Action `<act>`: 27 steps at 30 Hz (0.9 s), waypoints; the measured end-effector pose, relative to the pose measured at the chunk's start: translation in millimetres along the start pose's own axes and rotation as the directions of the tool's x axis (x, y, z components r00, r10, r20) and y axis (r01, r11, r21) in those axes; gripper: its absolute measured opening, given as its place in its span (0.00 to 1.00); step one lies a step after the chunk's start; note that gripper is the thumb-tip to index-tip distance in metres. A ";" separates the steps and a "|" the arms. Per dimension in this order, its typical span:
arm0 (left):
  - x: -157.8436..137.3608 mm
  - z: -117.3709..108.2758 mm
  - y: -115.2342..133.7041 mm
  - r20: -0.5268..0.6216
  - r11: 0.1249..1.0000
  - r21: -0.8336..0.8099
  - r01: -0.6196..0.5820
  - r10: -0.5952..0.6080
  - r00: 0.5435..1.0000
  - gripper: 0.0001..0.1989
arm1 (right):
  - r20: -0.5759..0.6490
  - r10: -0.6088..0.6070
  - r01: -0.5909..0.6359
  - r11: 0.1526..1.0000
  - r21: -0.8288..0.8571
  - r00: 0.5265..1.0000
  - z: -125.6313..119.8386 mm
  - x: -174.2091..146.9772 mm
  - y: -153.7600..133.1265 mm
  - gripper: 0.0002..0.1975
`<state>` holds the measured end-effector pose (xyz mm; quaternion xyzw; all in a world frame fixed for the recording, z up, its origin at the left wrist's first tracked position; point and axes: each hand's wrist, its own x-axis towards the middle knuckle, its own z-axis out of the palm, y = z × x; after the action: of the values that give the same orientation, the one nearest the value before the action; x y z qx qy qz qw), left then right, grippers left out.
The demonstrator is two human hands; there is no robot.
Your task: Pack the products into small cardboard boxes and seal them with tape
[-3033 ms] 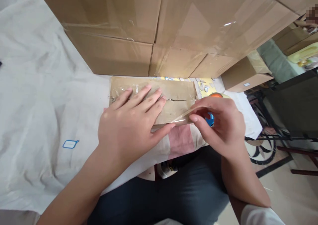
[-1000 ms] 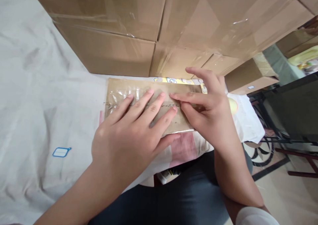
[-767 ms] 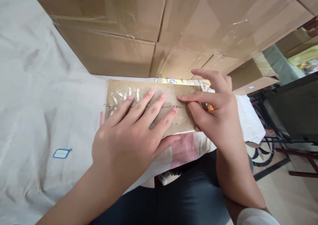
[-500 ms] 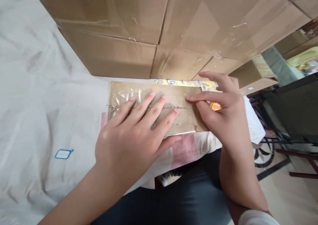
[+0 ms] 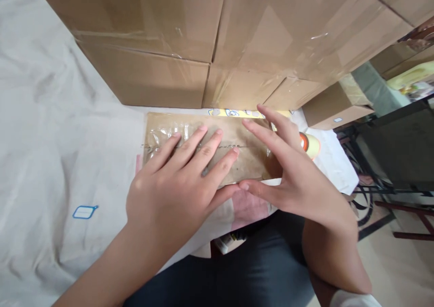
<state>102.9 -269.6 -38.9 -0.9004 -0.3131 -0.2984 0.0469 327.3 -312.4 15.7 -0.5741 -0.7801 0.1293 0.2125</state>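
A small flat cardboard box (image 5: 252, 160) lies lengthwise on the cloth, a dark seam along its top. Clear tape over its left part is wrinkled and shiny. My left hand (image 5: 179, 180) rests palm-down on the box with fingers spread, its thumb along the front edge. Over the box's right end, my right hand (image 5: 288, 162) is open, fingers stretched toward the far side. Its thumb is at the front edge, close to the left thumb. Whether the right fingertips touch the top, I cannot tell. Partly hidden behind the right hand is an orange and pale-yellow round object (image 5: 312, 145).
Large taped cardboard boxes (image 5: 142, 81) form a wall just behind the small box. A smaller carton (image 5: 334, 106) stands to the right. Pale cloth (image 5: 40, 162) covers the surface at left. A dark panel (image 5: 400, 144) and reddish bars (image 5: 407, 212) are at far right.
My right hand has turned and spread: its thumb moved from the box's right end to the front edge, and its fingers straightened. My left hand stays on the box.
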 end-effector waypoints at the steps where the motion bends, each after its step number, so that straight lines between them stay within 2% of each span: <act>1: 0.1 0.0 0.0 0.000 1.000 0.003 -0.001 0.001 1.000 0.20 | 0.013 0.008 -0.008 1.000 -0.002 1.000 0.8 -0.9 -0.4 0.41; 6: 0.4 -0.2 0.0 0.006 1.000 0.026 -0.009 0.009 1.000 0.21 | 0.015 0.063 -0.063 0.998 0.016 0.998 -1.8 -9.3 11.1 0.42; 10: 0.4 -0.7 -0.6 0.013 1.000 0.020 -0.012 0.012 1.000 0.22 | 0.036 0.156 -0.159 0.981 0.113 0.987 -4.3 -20.8 21.8 0.44; 16: -0.3 -1.7 -2.4 0.023 1.000 -0.013 -0.002 0.002 1.000 0.23 | -0.037 0.284 -0.253 0.901 0.352 0.958 18.9 -19.8 13.7 0.59; 18: -1.0 -1.7 -3.0 0.044 0.999 -0.030 0.017 -0.016 0.999 0.24 | -0.051 0.319 -0.273 0.873 0.403 0.946 25.7 -17.2 9.1 0.61; 21: -2.6 -0.6 -3.7 0.077 1.000 -0.003 0.008 -0.007 0.997 0.26 | -0.019 0.339 -0.285 0.820 0.496 0.941 27.1 -17.0 7.1 0.56; 27: 0.0 -0.1 -6.2 0.064 0.994 0.083 -0.075 0.069 0.996 0.28 | 0.011 0.342 -0.278 0.742 0.610 0.940 22.9 -21.8 12.0 0.47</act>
<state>99.2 -264.7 -39.4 -0.9169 -0.2942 -0.2554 0.0867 331.8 -328.5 -13.8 -0.6037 -0.5795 0.3750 0.3988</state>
